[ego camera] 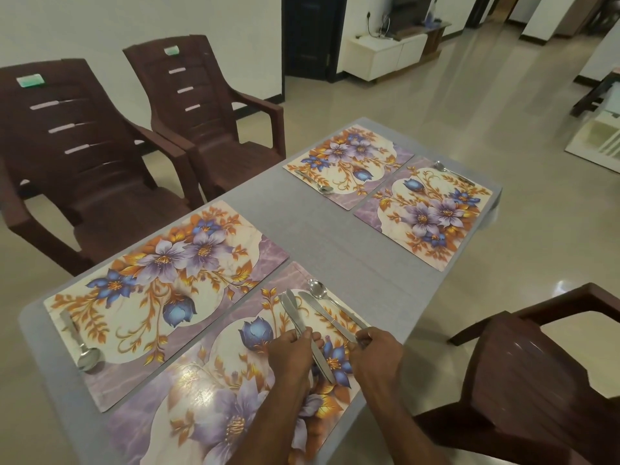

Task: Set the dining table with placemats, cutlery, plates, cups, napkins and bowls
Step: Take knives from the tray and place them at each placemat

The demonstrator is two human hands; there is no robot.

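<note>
Glossy beige tiled floor (pixel 419 105), white walls (pixel 134 18), brown plastic armchairs (pixel 77 156), white low cabinet (pixel 382 57), dark door (pixel 312 31).

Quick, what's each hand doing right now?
Left hand: grips a bunch of knives.
Right hand: pinches the handle of a single knife beside the spoon.

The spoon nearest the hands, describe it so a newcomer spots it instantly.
On the grey table, find the near-right floral placemat under both hands. The spoon lies along its right edge, bowl pointing away, the only round-ended piece beside the flat-bladed knives.
</note>
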